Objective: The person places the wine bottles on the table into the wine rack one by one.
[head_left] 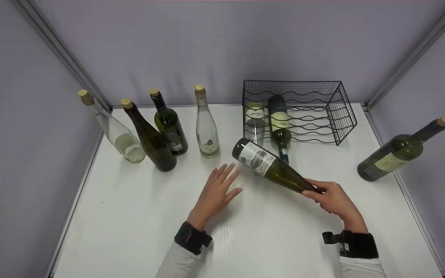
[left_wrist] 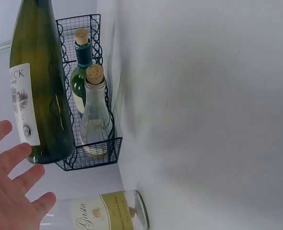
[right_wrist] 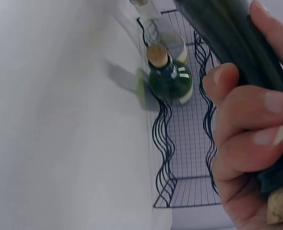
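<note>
My right hand [head_left: 332, 197] grips a green wine bottle [head_left: 284, 173] by its neck, its base tilted up to the left in front of the rack. In the right wrist view the fingers [right_wrist: 252, 129] curl round the neck, just above the cork [right_wrist: 281, 203]. My left hand [head_left: 216, 191] is spread below the bottle's base; in the left wrist view its fingertips come near the labelled end, and contact is unclear. A black wire rack [head_left: 348, 110] holds a clear bottle [left_wrist: 96, 115] and a dark green bottle [head_left: 278, 116], lying with corks toward me.
Left of the rack stand a clear bottle [head_left: 207, 131], a green bottle [head_left: 170, 129], a brown-green bottle [head_left: 151, 141] and another clear bottle [head_left: 120, 135]. A green bottle [head_left: 392, 156] stands at the right edge. Grey walls [head_left: 191, 46] enclose the white table [head_left: 137, 224].
</note>
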Demonstrator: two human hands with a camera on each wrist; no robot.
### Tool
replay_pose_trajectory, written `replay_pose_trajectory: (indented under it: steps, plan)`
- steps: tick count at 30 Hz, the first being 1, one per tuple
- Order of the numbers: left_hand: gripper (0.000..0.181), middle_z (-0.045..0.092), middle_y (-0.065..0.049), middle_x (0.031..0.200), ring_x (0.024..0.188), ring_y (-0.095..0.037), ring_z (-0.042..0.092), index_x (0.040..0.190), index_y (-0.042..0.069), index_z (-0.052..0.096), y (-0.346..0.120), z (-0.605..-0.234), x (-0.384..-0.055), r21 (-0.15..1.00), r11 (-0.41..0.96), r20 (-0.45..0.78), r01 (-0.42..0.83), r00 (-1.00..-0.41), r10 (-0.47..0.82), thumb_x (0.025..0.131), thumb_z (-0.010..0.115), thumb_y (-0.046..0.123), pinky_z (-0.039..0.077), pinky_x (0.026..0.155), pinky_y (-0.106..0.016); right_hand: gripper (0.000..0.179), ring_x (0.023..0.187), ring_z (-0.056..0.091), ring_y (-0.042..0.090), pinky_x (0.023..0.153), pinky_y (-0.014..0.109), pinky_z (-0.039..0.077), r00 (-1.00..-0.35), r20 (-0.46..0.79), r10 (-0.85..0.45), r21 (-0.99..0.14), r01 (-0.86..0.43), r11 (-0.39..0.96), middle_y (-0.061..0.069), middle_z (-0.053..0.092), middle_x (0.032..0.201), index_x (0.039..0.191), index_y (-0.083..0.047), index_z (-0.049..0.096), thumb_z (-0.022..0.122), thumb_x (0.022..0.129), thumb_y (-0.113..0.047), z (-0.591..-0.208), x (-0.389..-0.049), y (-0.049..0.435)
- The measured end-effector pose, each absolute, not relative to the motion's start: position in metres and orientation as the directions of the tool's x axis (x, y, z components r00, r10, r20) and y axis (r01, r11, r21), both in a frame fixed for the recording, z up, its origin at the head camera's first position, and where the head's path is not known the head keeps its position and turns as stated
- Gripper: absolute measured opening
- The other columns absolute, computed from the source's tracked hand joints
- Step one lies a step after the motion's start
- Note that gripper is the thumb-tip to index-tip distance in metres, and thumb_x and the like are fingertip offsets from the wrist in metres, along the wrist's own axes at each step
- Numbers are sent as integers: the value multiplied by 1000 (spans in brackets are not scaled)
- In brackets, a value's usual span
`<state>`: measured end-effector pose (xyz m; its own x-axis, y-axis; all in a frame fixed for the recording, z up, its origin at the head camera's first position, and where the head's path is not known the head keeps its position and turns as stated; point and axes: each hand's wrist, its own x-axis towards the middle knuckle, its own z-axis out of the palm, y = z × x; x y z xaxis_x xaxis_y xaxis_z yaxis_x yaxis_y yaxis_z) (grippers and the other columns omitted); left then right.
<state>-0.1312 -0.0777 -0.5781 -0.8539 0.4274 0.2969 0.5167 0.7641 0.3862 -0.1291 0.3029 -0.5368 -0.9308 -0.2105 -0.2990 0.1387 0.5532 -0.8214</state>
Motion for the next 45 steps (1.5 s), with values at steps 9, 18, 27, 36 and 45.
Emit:
replay_pose_trajectory:
  steps: [9,18,27,36,45]
  plan:
    - [58,33,-5,157,143,-27,29,152,21,38,-76,-583,-130,392,761,271,517,-855,442,103,38,52,23,114,-50,70,42,36,10,38,26,32,-938,-319,-134,-814,199,545,11,52,68,143,-6,52,72,88,-45,-531,-121,336]
    - [59,32,-4,158,144,-26,27,151,21,40,-76,-586,-130,420,763,236,491,-871,430,103,37,54,21,115,-49,70,43,38,10,38,26,34,-959,-276,-59,-804,197,561,13,53,72,144,-3,48,69,91,-42,-528,-112,367]
    - [60,30,-3,158,145,-25,25,152,21,39,-75,-588,-129,430,758,222,491,-871,438,102,36,55,19,116,-49,73,43,40,10,38,27,35,-959,-284,17,-801,247,545,9,54,71,146,1,43,68,92,-41,-528,-101,394]
    - [59,32,-3,157,144,-27,26,151,21,40,-65,-585,-137,394,739,250,546,-837,486,102,38,54,23,114,-51,78,44,41,10,39,27,36,-940,-330,87,-777,322,541,6,55,71,147,0,42,68,90,-47,-535,-96,403]
    - [60,29,-3,159,144,-27,26,152,20,39,-54,-586,-139,380,737,228,559,-829,511,103,36,55,22,114,-51,81,46,45,10,41,26,39,-930,-335,149,-783,363,506,7,57,72,149,-3,40,67,89,-50,-546,-102,398]
